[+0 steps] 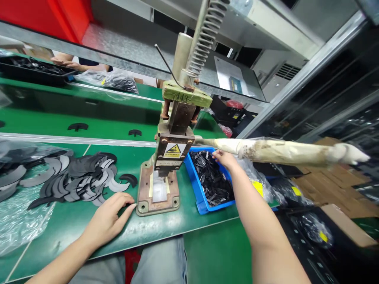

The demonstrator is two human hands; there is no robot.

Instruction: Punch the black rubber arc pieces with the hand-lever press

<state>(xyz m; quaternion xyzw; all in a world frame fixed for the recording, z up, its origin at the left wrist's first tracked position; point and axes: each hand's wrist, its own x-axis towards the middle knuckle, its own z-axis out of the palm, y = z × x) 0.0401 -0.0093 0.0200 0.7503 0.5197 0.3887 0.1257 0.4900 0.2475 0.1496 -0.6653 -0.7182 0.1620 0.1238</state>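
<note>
My left hand (114, 213) rests on the green bench beside the base of a hand press (174, 157). Its fingers are bent, with a gap between thumb and forefinger and nothing visible in them. Just beyond its fingertips lies a single dark curved plastic piece (129, 180), near a heap of grey and black curved pieces (85, 175). My right hand (224, 157) is over the far right part of a blue bin (192, 185) of small black plastic parts (211, 177). Its fingertips are pinched together; what they hold, if anything, is too small to make out.
The press's long wrapped lever (281, 152) sticks out rightward above my right forearm. Clear plastic bags (257, 183) lie right of the bin. Two black pieces (77, 126) sit on the green strip behind the rail. Another person's hands (66, 62) are by a black tray (32, 73).
</note>
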